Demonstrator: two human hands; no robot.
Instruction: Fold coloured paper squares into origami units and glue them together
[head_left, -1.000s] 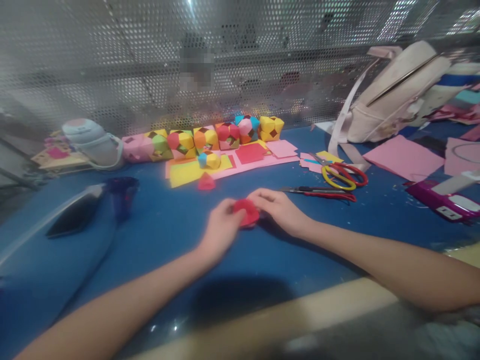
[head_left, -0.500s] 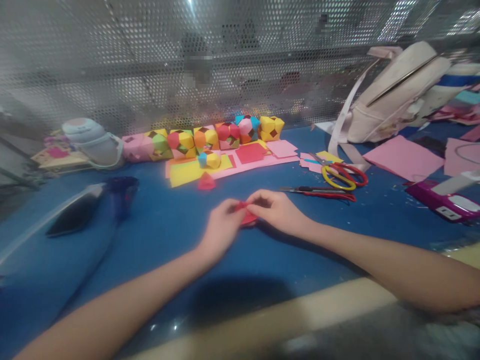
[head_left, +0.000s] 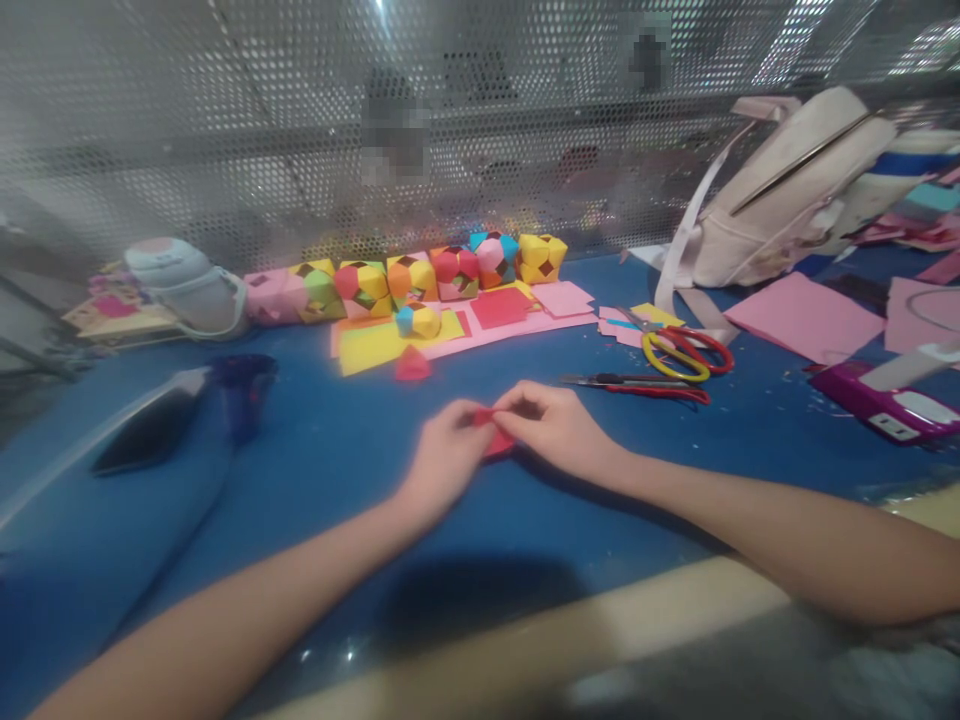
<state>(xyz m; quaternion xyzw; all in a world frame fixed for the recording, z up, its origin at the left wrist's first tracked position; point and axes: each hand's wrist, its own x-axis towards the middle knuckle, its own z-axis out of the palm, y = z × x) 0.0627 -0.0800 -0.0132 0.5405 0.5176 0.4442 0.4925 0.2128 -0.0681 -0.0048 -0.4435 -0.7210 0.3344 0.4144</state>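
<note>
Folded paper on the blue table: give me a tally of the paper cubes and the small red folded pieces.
Folded paper cubes: 8 (7 in the back row, 1 in front)
Red folded pieces: 2 (held piece pinched between left hand and right hand; loose piece lying near the cubes)
Total: 10

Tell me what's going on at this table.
A person works with bare hands over a blue table. The left hand and right hand both pinch a small red paper piece between the fingertips, just above the surface. Behind it stand a row of colourful paper cubes on yellow and pink sheets. Scissors and a beige backpack lie to the right.
</note>
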